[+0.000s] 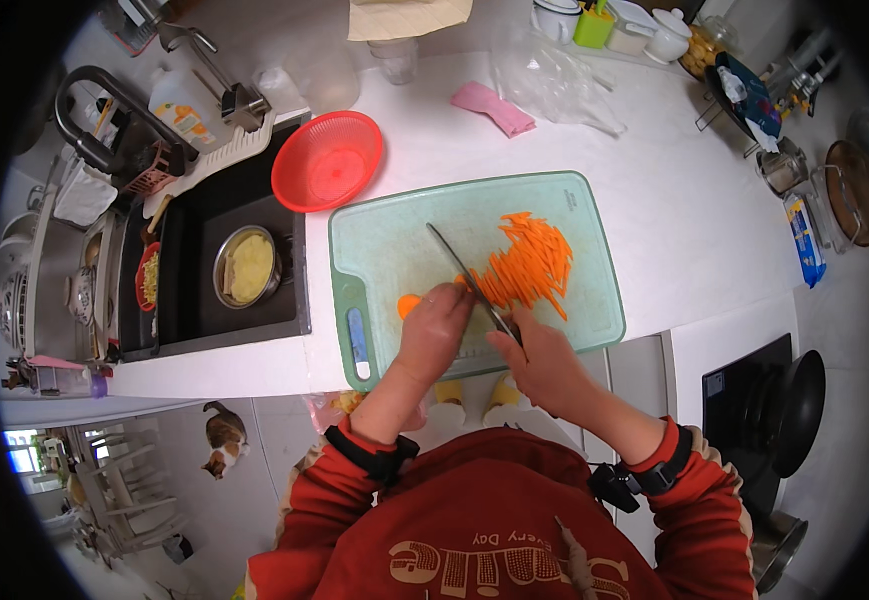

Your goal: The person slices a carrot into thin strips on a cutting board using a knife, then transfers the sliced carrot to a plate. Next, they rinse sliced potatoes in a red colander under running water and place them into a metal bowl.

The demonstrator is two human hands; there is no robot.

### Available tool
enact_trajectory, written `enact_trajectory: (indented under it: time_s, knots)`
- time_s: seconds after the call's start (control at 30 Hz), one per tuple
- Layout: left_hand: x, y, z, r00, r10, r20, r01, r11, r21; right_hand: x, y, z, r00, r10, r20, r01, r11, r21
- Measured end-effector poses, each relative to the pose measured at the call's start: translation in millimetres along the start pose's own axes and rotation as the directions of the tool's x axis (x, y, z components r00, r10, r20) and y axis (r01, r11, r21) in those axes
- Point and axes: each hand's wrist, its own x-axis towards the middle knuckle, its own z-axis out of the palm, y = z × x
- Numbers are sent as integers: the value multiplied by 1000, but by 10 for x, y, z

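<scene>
A kitchen knife (pixel 454 254) slants across a green-edged cutting board (pixel 434 203). My right hand (pixel 542 362) is closed around its handle, near the board's front edge. The fingers of my left hand (pixel 436 322) are curled down and press on carrot just left of the blade; most of that carrot is hidden under the hand. An orange carrot piece (pixel 409 305) shows at the left of this hand. Right of the blade lies a heap of thin carrot strips (pixel 536 258), fanned out over the board.
A red plastic basket (pixel 329 162) stands behind the board's left corner. The dark sink (pixel 224 325) holds a metal bowl of peeled pale pieces (pixel 248 268). A pink cloth (pixel 494 108) and clear plastic bag (pixel 554 80) lie behind. A cat (pixel 225 440) is on the floor, lower left.
</scene>
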Motion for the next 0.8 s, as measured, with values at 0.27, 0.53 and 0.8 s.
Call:
enact_trajectory:
  time_s: [0.27,0.53,0.8]
  knots:
    - [-16,-31,41,1000,16,-18,-16,1000,-3,-79,-65,-77,987,124,105,-125,992,9]
    - [-49,-45,47,999,17,-48,-18,1000,-22,125,96,118,995,103,5,-103,994,33]
    - [-41,-62,14,1000,2,-25,-3,998,-58,223,85,-88,972,237,4,-237,972,4]
